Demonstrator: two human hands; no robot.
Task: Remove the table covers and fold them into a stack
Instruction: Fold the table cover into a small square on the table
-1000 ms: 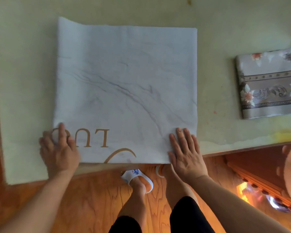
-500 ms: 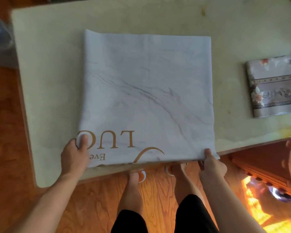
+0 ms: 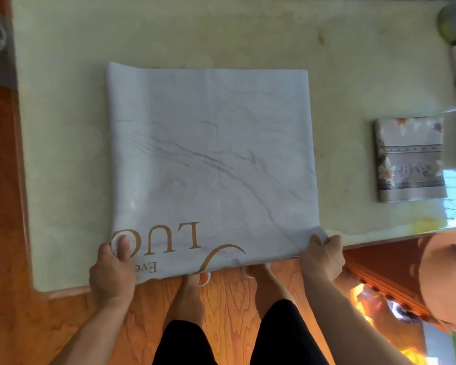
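Both hands are on the marble-print table cover (image 3: 213, 164), right at its near edge. The left hand (image 3: 112, 272) pinches the near left corner, thumb pressed flat on top beside the gold lettering, the other fingers tucked out of sight under the cloth. The right hand (image 3: 323, 256) grips the near right corner, fingers curled around a little bunch of fabric that puckers up between them. Between the two hands the near edge hangs slightly past the rim of the counter (image 3: 63, 154), and the gold letters read upside down from here.

The cover lies folded into a rough square, stretching away from the hands across the pale yellow-green counter, grey veins running diagonally across it and a faint crease up the middle. Its far left corner stands up a touch higher than the rest of the far edge.

Off beyond the right hand, well apart from the marble-print sheet, sits a folded floral table cover (image 3: 410, 162), a compact rectangle with a scrolled band across it, lying flat on the counter near its right end.

Below the hands, the person's bare legs and white slippers (image 3: 204, 279) stand on the wooden floor (image 3: 5, 285), toes just under the hanging edge. The far right corner of the view is too blurred to make out.
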